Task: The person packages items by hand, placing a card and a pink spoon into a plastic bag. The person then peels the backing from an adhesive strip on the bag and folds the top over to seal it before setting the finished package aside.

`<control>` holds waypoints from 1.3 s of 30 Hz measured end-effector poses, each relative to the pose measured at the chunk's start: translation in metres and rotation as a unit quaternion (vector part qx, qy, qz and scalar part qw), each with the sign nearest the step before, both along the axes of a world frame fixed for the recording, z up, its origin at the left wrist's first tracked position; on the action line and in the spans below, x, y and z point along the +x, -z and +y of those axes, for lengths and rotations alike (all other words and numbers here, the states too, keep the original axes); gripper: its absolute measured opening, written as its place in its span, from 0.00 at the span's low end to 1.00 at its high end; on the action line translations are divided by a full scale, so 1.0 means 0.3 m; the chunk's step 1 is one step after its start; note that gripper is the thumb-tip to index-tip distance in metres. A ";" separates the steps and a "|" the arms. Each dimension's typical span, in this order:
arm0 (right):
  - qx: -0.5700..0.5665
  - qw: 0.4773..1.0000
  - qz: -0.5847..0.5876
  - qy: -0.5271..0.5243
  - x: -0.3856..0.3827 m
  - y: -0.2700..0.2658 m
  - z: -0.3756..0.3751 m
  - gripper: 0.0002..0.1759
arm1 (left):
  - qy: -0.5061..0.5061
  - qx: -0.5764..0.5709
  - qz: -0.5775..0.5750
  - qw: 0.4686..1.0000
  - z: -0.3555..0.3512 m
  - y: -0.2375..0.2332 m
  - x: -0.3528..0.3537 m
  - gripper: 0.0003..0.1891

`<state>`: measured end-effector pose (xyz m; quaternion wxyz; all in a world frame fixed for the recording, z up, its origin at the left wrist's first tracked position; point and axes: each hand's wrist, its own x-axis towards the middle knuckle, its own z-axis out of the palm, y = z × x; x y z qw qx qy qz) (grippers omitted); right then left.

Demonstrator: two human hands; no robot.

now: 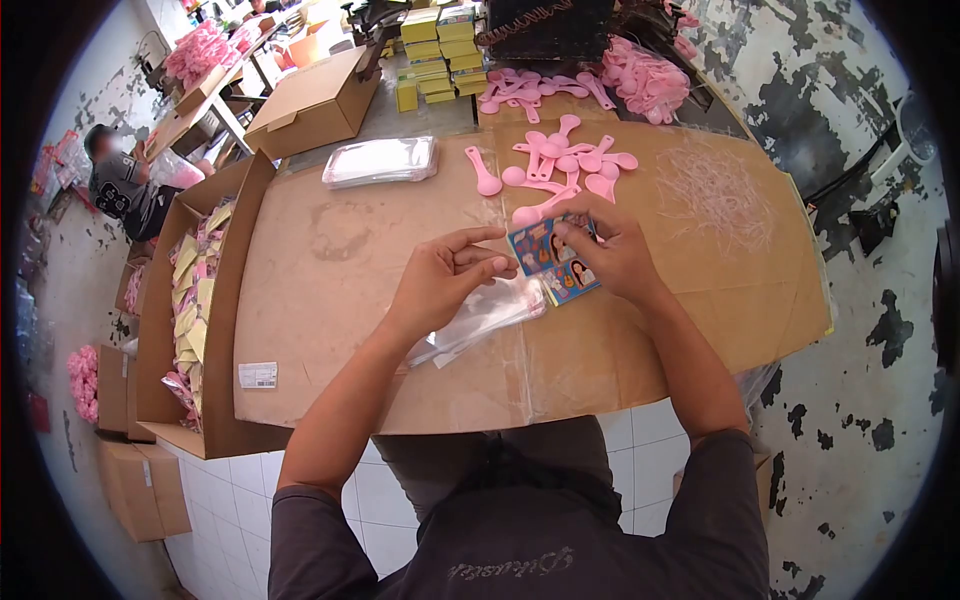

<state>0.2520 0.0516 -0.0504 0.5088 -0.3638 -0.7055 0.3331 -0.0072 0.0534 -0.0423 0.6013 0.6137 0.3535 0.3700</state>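
My right hand (610, 248) pinches a small blue printed card (535, 250) above the cardboard-covered table. Just below it, another blue card (572, 284) lies near the edge of a stack of clear plastic bags (480, 320). My left hand (450, 275) is beside the held card's left edge, its fingers curled and thumb near the fingertips; whether it grips anything is too small to tell. Beyond my hands, several pink plastic spoons (552, 150) form a loose pile, and one pink spoon (483, 172) lies apart to the left.
An open carton (255, 200) of packed items stands at the left. Clear packets (380, 162), a closed box (310, 100) and yellow stacks (440, 50) are farther back. Thin plastic strands (715, 190) lie at the right. A person (125, 185) sits at far left.
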 end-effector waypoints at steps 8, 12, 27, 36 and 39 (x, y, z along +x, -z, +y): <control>-0.112 0.991 0.045 -0.052 -0.079 -0.008 -0.064 0.16 | 0.034 0.040 0.013 0.999 -0.025 0.026 0.023 0.23; -0.115 0.992 0.048 -0.021 -0.037 0.016 -0.023 0.17 | -0.013 0.008 -0.034 0.999 -0.015 0.012 0.020 0.21; 0.025 0.871 -0.339 0.355 0.142 0.034 0.064 0.14 | -0.039 0.013 0.003 0.999 0.001 0.022 0.006 0.17; 0.068 0.844 -0.400 0.350 0.128 0.048 0.078 0.10 | -0.015 -0.009 -0.036 0.999 -0.004 0.007 0.003 0.17; 0.118 0.839 -0.386 0.366 0.129 0.052 0.074 0.06 | -0.011 -0.004 -0.053 0.999 0.005 0.018 -0.001 0.17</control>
